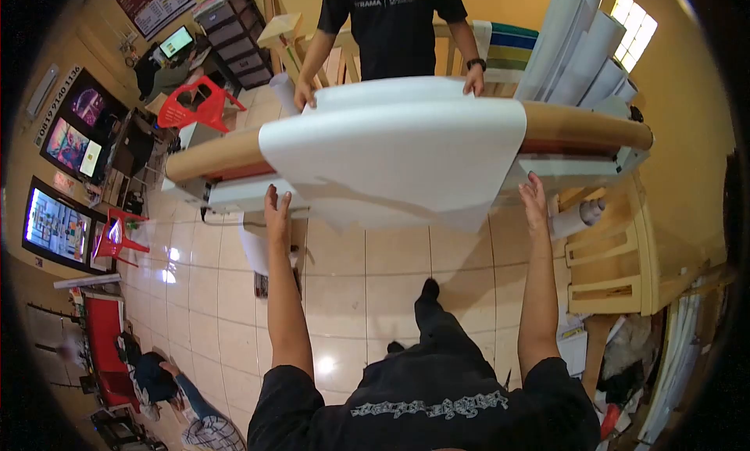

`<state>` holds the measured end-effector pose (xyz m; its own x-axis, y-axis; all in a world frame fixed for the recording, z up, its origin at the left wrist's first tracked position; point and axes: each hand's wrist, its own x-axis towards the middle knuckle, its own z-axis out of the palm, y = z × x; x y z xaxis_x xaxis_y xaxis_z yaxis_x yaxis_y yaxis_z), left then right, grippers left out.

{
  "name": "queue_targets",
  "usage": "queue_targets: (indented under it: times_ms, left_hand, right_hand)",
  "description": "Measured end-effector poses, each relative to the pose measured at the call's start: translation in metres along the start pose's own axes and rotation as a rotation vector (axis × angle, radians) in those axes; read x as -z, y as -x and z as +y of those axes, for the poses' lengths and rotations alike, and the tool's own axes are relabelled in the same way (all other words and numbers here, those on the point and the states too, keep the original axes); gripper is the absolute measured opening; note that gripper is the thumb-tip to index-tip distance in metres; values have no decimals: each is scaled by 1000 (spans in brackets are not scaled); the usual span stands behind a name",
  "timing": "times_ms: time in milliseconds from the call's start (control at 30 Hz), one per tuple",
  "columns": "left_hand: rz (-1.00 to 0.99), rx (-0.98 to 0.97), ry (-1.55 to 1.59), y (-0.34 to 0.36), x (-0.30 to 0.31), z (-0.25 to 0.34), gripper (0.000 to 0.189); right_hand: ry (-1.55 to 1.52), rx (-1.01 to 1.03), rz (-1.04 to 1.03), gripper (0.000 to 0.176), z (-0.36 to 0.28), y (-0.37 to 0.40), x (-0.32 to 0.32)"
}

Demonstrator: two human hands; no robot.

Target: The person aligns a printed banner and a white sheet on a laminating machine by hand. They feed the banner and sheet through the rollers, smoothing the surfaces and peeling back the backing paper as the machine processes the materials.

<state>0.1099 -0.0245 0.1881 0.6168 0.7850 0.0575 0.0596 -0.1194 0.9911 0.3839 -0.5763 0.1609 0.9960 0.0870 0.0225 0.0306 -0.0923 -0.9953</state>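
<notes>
A wide white sheet (391, 150) drapes over a long brown roll (215, 155) on a light grey machine (558, 168), and its loose front edge hangs toward me. My left hand (277, 209) is raised beside the sheet's left edge, fingers apart and nothing in them. On the other side, my right hand (534, 202) is held up just past the sheet's right edge, also empty with its fingers spread. Across the machine, a co-worker in a black shirt has both hands (474, 80) at the sheet's far part.
Large paper rolls (574, 48) lean at the back right. A wooden rack (613, 255) stands to my right. Red chairs (199, 107) and screens line the left, where other people sit. Under the machine lies a white roll (254, 248) on the tiled floor (336, 310).
</notes>
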Motion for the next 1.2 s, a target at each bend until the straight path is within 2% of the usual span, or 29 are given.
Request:
queue_targets:
  times_ms: [33,100,133,167,200,233,300,333,367,433,467,533,567,633,667,700,767,800,833,867,967,1000,1033,1100,1200]
  left_hand:
    - [34,-24,4,-20,-8,1,75]
    - [72,-131,188,-43,-24,2,59]
    - [31,-122,177,-47,-27,4,51]
    - [-9,-108,163,-48,-26,5,42]
    - [45,-87,89,-55,-22,-6,26]
    - [55,-81,85,-50,-25,-1,26]
    - [48,-4,-60,-36,-25,10,23]
    - [77,-1,8,-30,-28,9,23]
    - [82,3,2,-26,-19,-2,23]
    - [-23,200,-237,-19,7,-41,26]
    - [-46,211,-233,-11,8,-49,25]
    - [-118,300,-281,6,7,-54,27]
    - [-116,298,-279,10,4,-57,27]
    - [-188,221,11,15,-2,-57,34]
    - [-179,372,-86,13,5,-54,35]
    - [-178,385,-87,9,5,-50,35]
    - [-82,201,75,-1,5,-41,29]
    - [-76,209,72,-7,3,-37,29]
    - [-57,177,198,-15,-1,-32,25]
    - [-40,144,321,-20,-1,-30,22]
    - [-99,127,235,-34,10,-48,18]
    - [-123,125,199,-38,17,-62,13]
    - [-134,129,202,-34,15,-60,13]
    - [-109,155,106,-30,11,-59,13]
    - [-101,178,165,-21,8,-58,14]
  right_hand:
    - [-9,9,4,62,-2,-18,-7]
    - [-113,95,-116,69,-1,-46,-18]
    - [-162,123,-134,62,8,-58,-23]
    - [-166,126,-138,62,16,-65,-22]
    - [-158,105,-175,50,20,-67,-22]
    - [-149,79,-215,39,21,-65,-23]
    - [-60,7,-190,32,21,-57,-25]
    - [30,-54,-154,26,21,-52,-25]
    - [29,-59,-160,26,19,-46,-24]
    - [224,-78,-232,23,19,-36,-20]
    - [222,-75,-232,23,25,-33,-15]
    - [546,-271,-477,29,39,-29,-5]
    - [546,-267,-477,29,44,-25,-5]
    - [55,-210,-484,32,46,-16,-9]
    - [59,-217,-486,32,46,-18,-7]
    - [84,-218,-426,33,44,-22,-5]
    - [114,-227,-374,35,33,-30,-9]
    - [-20,-192,-317,29,24,-36,-15]
    - [-155,-158,-256,23,15,-43,-20]
    - [-155,-168,-260,23,6,-49,-25]
    - [-111,-132,-212,19,6,-57,-27]
    - [11,-185,-258,20,26,-62,-21]
    - [134,-235,-304,22,20,-61,-23]
    - [45,-237,-273,25,19,-45,-28]
    - [-58,-183,-257,25,36,-33,-37]
